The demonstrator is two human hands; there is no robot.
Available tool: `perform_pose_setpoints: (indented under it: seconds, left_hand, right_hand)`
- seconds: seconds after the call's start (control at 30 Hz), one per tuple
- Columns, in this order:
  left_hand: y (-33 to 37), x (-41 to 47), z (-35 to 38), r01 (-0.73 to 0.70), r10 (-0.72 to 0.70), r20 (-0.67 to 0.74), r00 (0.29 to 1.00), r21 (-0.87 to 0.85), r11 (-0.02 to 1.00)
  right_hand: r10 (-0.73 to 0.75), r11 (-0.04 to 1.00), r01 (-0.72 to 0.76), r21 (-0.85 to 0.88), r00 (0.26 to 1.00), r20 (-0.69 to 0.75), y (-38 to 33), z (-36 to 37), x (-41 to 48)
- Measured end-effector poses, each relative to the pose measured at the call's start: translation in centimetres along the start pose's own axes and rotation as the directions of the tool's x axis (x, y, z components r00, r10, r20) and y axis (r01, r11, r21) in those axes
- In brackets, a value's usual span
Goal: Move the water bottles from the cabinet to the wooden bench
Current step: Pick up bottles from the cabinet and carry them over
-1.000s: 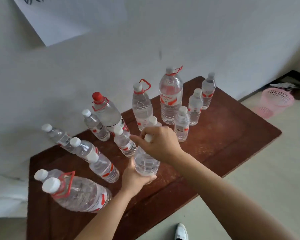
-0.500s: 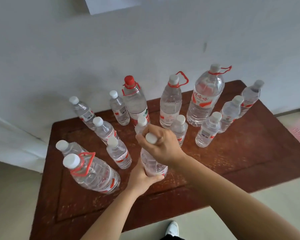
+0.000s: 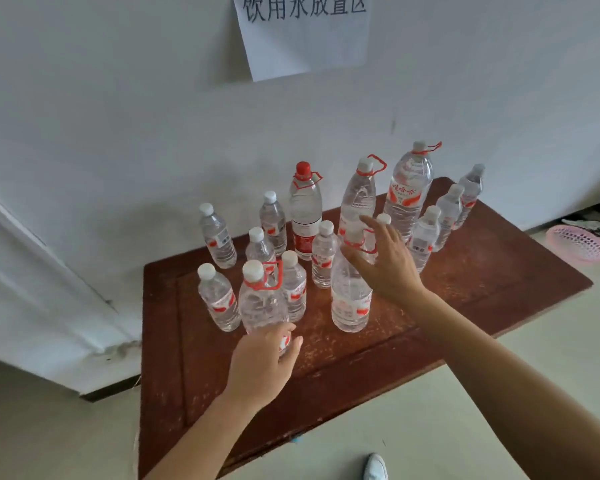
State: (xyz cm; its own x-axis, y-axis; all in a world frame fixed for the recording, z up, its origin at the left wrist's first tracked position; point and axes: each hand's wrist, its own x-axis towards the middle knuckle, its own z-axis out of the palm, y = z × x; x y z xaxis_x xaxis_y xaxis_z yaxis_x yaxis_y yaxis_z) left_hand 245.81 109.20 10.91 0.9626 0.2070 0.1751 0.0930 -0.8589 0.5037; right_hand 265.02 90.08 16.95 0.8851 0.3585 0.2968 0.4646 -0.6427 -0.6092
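Water bottles (image 3: 323,258) on bench (image 3: 482,278) (placing step); right grip (image 3: 385,268) spread, empty; left grip (image 3: 264,368) touching handled bottle (image 3: 260,306), hold unclear; next: fetch more.

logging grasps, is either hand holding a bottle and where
Right hand is open, holding nothing. Left hand touches the big front bottle low down; a grip cannot be told.

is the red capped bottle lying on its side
No, the red-capped bottle stands upright on the wooden bench, close to the wall.
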Motion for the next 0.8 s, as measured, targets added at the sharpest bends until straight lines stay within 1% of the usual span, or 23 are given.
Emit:
perform_pose_setpoints:
  seconds: [0.03, 0.1, 0.17, 0.27, 0.33, 0.4, 0.47, 0.5, 0.53, 0.6, 0.63, 0.67, 0.73, 0.77, 0.8]
  left_hand:
    - [-0.8, -1.0, -1.5, 0.005, -0.003, -0.062, 0.998, 0.027, 1.000]
    - [-2.4, -3.1, -4.6, 0.057, -0.042, -0.157, 0.987, 0.091, 0.994]
    - [-4.0, -4.4, -7.3, 0.154, -0.107, -0.230, 0.967, 0.194, 0.969]
    - [-6.1, -7.1, -12.7, 0.347, -0.243, -0.341, 0.908, 0.286, 0.893]
    - [-7.0, -9.1, -16.0, 0.411, -0.263, -0.435, 0.861, 0.293, 0.863]
    - [-7.6, -11.9, -18.9, 0.483, -0.267, -0.540, 0.798, 0.309, 0.819]
    - [-7.7, -16.3, -21.3, 0.595, -0.292, -0.656, 0.696, 0.300, 0.745]
    - [-7.5, -16.6, -21.9, 0.595, -0.277, -0.672, 0.687, 0.300, 0.746]
    - [-7.2, -19.7, -22.8, 0.666, -0.292, -0.738, 0.609, 0.275, 0.694]
    - [-6.2, -23.6, -23.8, 0.731, -0.294, -0.801, 0.522, 0.243, 0.637]
    - [-5.5, -26.3, -24.2, 0.783, -0.300, -0.829, 0.472, 0.238, 0.574]
    - [-4.7, -30.2, -24.5, 0.843, -0.314, -0.856, 0.410, 0.224, 0.489]
    - [-3.3, -36.3, -25.0, 0.904, -0.332, -0.878, 0.345, 0.217, 0.367]
    - [-2.2, -40.3, -25.3, 0.939, -0.350, -0.889, 0.296, 0.203, 0.278]
    - [-1.2, -43.6, -25.5, 0.960, -0.359, -0.899, 0.250, 0.181, 0.215]
  right_hand:
    - [0.008, 1.000, -0.008, 0.017, 0.999, -0.039, -0.8, 0.1, -0.8]
    - [-0.030, 0.999, 0.032, 0.016, 0.996, -0.087, -3.1, 0.7, -1.7]
    - [-0.106, 0.994, 0.107, 0.003, 0.989, -0.102, -5.7, 1.5, -1.8]
    - [-0.292, 0.954, 0.295, 0.046, 0.954, -0.064, -11.9, 3.3, -1.8]
    - [-0.378, 0.920, 0.377, 0.107, 0.926, -0.015, -15.8, 4.8, -2.1]
    - [-0.474, 0.869, 0.457, 0.190, 0.879, 0.054, -19.6, 6.4, -2.9]
    - [-0.613, 0.775, 0.569, 0.275, 0.782, 0.113, -23.9, 8.1, -4.4]
    - [-0.633, 0.760, 0.588, 0.278, 0.766, 0.111, -24.3, 8.2, -4.9]
    - [-0.706, 0.694, 0.643, 0.323, 0.696, 0.131, -26.9, 9.2, -6.0]
    - [-0.789, 0.605, 0.713, 0.355, 0.598, 0.142, -29.5, 10.3, -7.7]
    - [-0.835, 0.542, 0.749, 0.382, 0.531, 0.144, -31.5, 11.2, -9.0]
    - [-0.887, 0.458, 0.789, 0.410, 0.440, 0.144, -34.1, 12.5, -11.5]
    - [-0.937, 0.349, 0.835, 0.426, 0.323, 0.133, -37.7, 14.4, -16.0]
    - [-0.959, 0.281, 0.832, 0.478, 0.257, 0.117, -40.0, 15.2, -19.5]
    - [-0.974, 0.223, 0.820, 0.527, 0.203, 0.097, -41.9, 15.7, -22.6]
